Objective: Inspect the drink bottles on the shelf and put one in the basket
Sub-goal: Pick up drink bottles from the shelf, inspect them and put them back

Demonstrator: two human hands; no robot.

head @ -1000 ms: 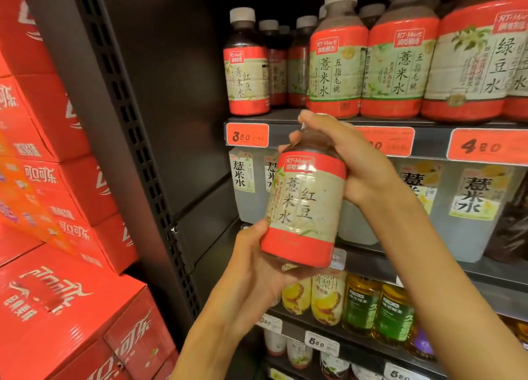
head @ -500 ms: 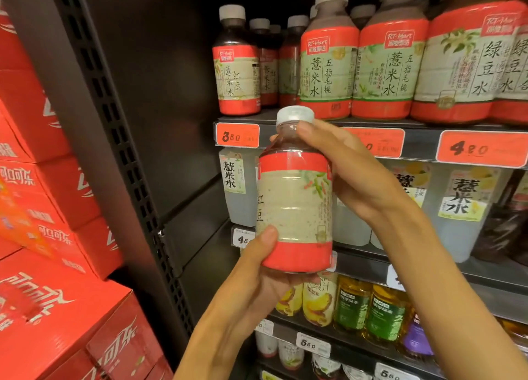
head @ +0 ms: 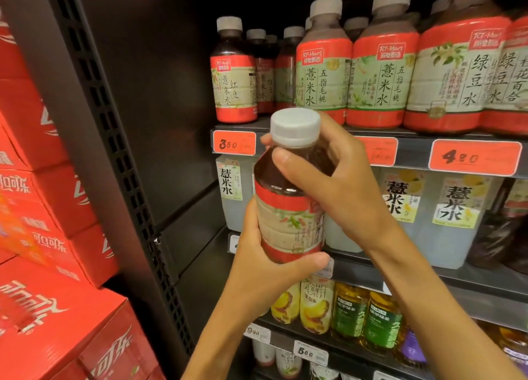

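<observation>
A drink bottle (head: 288,225) with a white cap, dark liquid and a red-and-beige label is held upright in front of the shelves. My left hand (head: 263,271) grips its base from below, thumb across the lower red band. My right hand (head: 328,185) grips the neck and shoulder just under the cap. The label's back side faces me. More bottles of the same kind (head: 234,74) stand on the upper shelf (head: 414,144) behind. No basket is in view.
Larger red-labelled bottles (head: 380,71) fill the upper shelf, with orange price tags (head: 474,156) on its edge. Clear-water bottles (head: 451,208) sit one shelf down, juice and tea bottles (head: 351,311) below. Red cola cartons (head: 48,236) are stacked at the left beside a black upright (head: 120,151).
The bottle has been turned about its axis, so the front lettering has swung out of sight. My right hand shifted from the bottle's back to its neck. The bottle now stands straighter and closer.
</observation>
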